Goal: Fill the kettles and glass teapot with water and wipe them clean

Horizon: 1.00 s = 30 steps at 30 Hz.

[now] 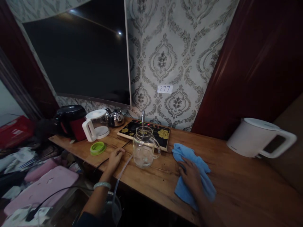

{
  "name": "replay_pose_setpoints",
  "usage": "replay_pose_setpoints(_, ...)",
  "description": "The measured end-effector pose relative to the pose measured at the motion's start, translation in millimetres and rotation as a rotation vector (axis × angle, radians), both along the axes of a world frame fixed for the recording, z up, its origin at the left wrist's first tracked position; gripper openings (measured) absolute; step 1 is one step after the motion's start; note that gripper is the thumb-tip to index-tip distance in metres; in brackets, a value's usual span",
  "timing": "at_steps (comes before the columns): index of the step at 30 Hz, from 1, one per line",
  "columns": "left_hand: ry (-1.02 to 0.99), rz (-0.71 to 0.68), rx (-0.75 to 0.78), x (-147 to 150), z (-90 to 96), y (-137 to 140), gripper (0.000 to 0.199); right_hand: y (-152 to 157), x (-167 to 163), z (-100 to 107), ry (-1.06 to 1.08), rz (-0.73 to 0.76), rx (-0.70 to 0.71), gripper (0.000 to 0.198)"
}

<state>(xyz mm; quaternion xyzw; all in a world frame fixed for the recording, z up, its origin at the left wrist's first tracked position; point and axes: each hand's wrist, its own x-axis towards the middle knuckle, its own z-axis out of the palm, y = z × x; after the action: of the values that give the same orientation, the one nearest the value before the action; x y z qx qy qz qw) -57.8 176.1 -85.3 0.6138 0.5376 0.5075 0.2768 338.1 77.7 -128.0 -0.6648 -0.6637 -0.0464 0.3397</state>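
Left hand: I see my left hand [115, 157] low over the front of the table, fingers curled in, right at the black cord [101, 163]; I cannot tell whether it pinches the cord or only lies against it.
Left wrist: a pale bracelet [102, 185] circles it.
Black cord: runs from the hob [163, 134], passes at my left hand and drops past the table's front edge.
Right hand: my right hand [190, 175] lies palm down on the blue cloth [182, 190], fingers partly bent; I cannot tell how firmly they grip it.
Blue cloth: rumpled on the table [156, 176], to the right of the glass pitcher [143, 154].
Glass pitcher: upright between my hands, just in front of the hob, handle to the right.
Spout: a metal spout [143, 117] rises behind the pitcher.
Hob: black with gold flowers, a red light lit on its back strip.
Clear hose: the hose [120, 174] bends down over the edge beside my left forearm.
Left end: a green ring [98, 148], a white-handled glass pot [90, 129], a steel kettle [116, 118] and a black-and-red appliance [71, 123].
Right end: a white kettle [253, 138], well apart from the cloth.
Wall: a paper marked 277 [165, 89].
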Motion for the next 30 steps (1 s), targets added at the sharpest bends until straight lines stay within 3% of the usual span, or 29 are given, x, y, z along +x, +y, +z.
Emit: replay_pose_setpoints(30, 0.017, 0.004, 0.038, -4.1, -6.2, 2.9, 0.016, 1.2, 0.8, -2.3, -0.027, 0.005, -0.006, 0.037)
